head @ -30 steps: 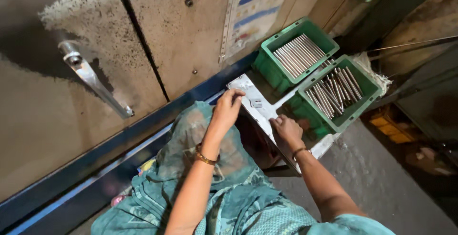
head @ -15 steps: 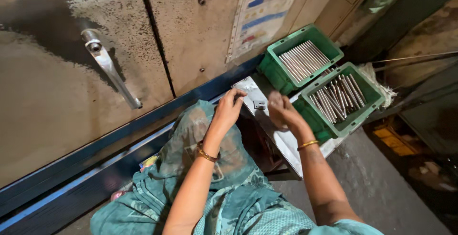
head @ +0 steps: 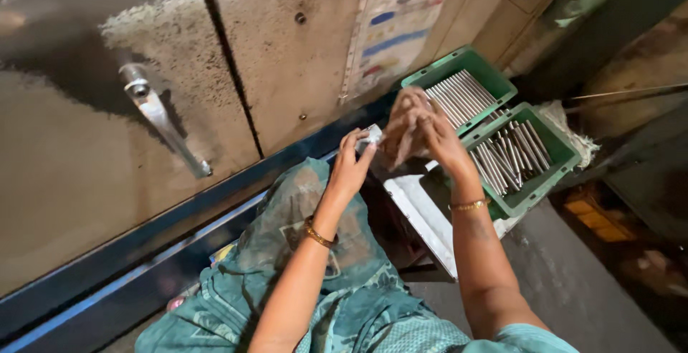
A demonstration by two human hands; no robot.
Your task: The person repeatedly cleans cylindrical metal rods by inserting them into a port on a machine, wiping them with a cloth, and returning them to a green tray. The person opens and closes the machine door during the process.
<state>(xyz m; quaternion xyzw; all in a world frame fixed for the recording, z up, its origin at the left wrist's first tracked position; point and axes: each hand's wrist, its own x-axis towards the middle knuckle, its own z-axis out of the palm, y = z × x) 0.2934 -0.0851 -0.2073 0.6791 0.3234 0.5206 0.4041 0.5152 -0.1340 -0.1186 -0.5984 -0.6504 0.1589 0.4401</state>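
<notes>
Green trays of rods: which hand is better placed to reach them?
Right, probably. The right hand hovers beside the green trays; the left hand pinches a small metal piece farther away.

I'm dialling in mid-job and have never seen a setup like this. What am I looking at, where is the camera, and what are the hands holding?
There is no robot here: the one picture comes from a camera on a person's head, looking down at their own two bare hands and lap. The left hand pinches a small silvery metal piece. The right hand is raised beside it and blurred, so whether it holds anything cannot be told. Beyond the hands stand two green crates, the far crate with metal rods laid neatly and the near crate with rods lying loose. A white ledge sits below the hands. To the left is a worn metal panel with a handle.
</notes>
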